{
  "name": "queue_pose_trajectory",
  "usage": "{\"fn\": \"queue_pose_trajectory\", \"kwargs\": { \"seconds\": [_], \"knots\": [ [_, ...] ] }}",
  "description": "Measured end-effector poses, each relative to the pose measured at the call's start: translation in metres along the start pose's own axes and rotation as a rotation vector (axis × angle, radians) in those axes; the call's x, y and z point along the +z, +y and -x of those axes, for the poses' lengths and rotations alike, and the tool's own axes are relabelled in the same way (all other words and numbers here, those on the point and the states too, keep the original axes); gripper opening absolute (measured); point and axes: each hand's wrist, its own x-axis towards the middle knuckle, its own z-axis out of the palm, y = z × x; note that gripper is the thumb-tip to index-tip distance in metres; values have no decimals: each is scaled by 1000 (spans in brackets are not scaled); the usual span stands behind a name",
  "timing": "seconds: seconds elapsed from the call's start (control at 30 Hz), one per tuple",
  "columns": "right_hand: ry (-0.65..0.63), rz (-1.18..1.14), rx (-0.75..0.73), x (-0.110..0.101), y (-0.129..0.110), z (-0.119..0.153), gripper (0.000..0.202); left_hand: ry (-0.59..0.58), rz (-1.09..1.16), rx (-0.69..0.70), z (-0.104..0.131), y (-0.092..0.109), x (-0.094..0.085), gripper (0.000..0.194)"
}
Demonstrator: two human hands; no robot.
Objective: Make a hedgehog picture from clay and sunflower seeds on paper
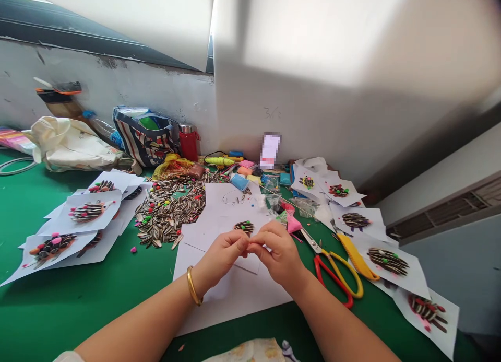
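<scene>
My left hand (225,255), with a gold bangle at the wrist, and my right hand (276,249) meet fingertip to fingertip above white paper (219,294). Both are closed in a pinch, and whatever lies between the fingertips is too small to make out. Just behind them a small sunflower-seed figure with green dots (245,226) shows on a sheet. Farther back is a sheet with a pencil outline (230,197). A pile of striped sunflower seeds (168,208) with coloured bits lies left of the sheets.
Scissors with red and yellow handles (332,268) and a yellow cutter (356,255) lie at right. Sheets with seed figures (88,210) overlap at left, others (389,260) at right. Clay packs (239,182), a red bottle (188,142) and bags (74,148) stand near the wall.
</scene>
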Motion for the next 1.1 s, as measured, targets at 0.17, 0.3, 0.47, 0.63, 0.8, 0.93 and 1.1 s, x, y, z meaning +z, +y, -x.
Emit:
{"fn": "queue_pose_trajectory", "kwargs": {
  "seconds": [0.17, 0.3, 0.47, 0.63, 0.8, 0.93, 1.1],
  "knots": [
    [10, -41, 30, -1, -2, 0, 14, -53, 121, -11, 2, 2, 1, 39],
    [-35, -59, 13, 1, -4, 0, 21, -18, 118, 6, 1, 1, 2, 41],
    [36, -33, 10, 2, -6, 1, 12, -66, 157, -39, 0, 2, -1, 37],
    [16, 68, 14, 3, -3, 1, 20, 10, 207, -81, -1, 3, -4, 33],
    [-10, 39, 20, 5, -2, 1, 15, 61, -20, -4, -1, 6, -2, 42],
    [41, 5, 34, 3, -3, 0, 14, 9, 56, 6, 1, 6, -1, 37],
    [12, -63, 21, 2, -2, 1, 20, 29, 193, -21, 0, 0, -3, 27]
  ]
}}
